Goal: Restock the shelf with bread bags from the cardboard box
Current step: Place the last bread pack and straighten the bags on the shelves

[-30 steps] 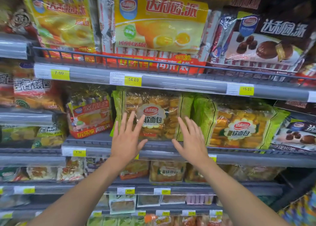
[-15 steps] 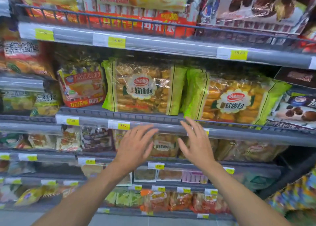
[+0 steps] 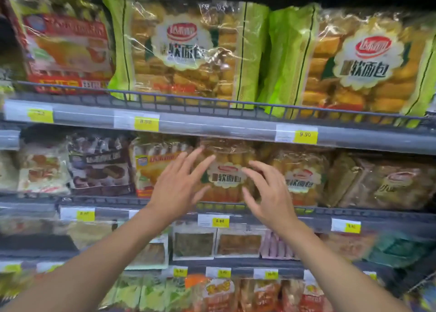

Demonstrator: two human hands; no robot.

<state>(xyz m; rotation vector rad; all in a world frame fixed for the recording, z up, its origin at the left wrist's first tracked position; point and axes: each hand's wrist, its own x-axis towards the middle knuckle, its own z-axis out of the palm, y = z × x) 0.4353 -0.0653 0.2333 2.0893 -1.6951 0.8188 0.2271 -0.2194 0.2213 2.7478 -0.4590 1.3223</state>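
Note:
Two large green-edged bread bags stand on the upper shelf (image 3: 212,125): one in the middle (image 3: 186,52), one to the right (image 3: 354,63). On the shelf below, a smaller clear bread bag (image 3: 226,170) stands with a second one (image 3: 299,177) beside it. My left hand (image 3: 179,186) and my right hand (image 3: 271,193) hover in front of the smaller middle bag, fingers spread, holding nothing. I cannot tell whether the fingertips touch the bag. The cardboard box is out of view.
A red-and-yellow cake bag (image 3: 68,47) stands left on the upper shelf. Dark chocolate packs (image 3: 99,167), an orange pack (image 3: 153,167) and brown bags (image 3: 387,181) fill the lower shelf. Wire rails (image 3: 236,104) front each shelf. Lower shelves hold trays and orange bags (image 3: 219,292).
Both hands have dropped from the large bread bag on the upper shelf to the smaller bag one shelf down. The view has tilted down and moved closer.

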